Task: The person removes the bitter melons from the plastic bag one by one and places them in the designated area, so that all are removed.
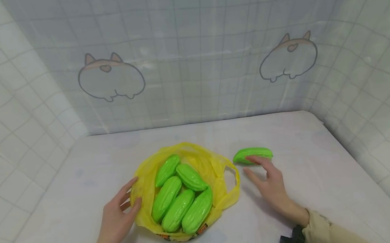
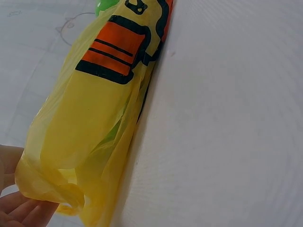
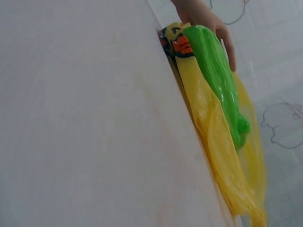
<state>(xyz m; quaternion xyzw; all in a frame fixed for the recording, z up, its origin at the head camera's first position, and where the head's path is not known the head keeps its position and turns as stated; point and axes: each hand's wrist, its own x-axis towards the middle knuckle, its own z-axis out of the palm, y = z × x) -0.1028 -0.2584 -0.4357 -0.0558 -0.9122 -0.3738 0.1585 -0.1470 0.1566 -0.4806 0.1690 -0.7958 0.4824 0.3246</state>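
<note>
A yellow plastic bag (image 1: 218, 171) stands wide-mouthed on the table, its rim rolled out around several glossy green ridged gourds (image 1: 198, 211). At the bag's left side my left hand (image 1: 119, 214) holds the rim between thumb and fingers; the left wrist view shows its fingers (image 2: 33, 213) at the yellow film. To the right of the bag, one more green gourd (image 1: 252, 153) lies sideways on the table. My right hand (image 1: 272, 183) reaches over its near side with thumb and fingers spread apart, a fingertip overlapping the gourd. The right wrist view shows the bag and a gourd (image 3: 215, 66) inside it.
A white cloth covers the table (image 1: 271, 128). Behind it rises a tiled-pattern curtain (image 1: 187, 58) with animal drawings, and similar sheets hang on both sides. The bag's loop handle (image 1: 237, 179) lies out toward the right hand. A black strap device (image 1: 291, 240) sits by the right sleeve.
</note>
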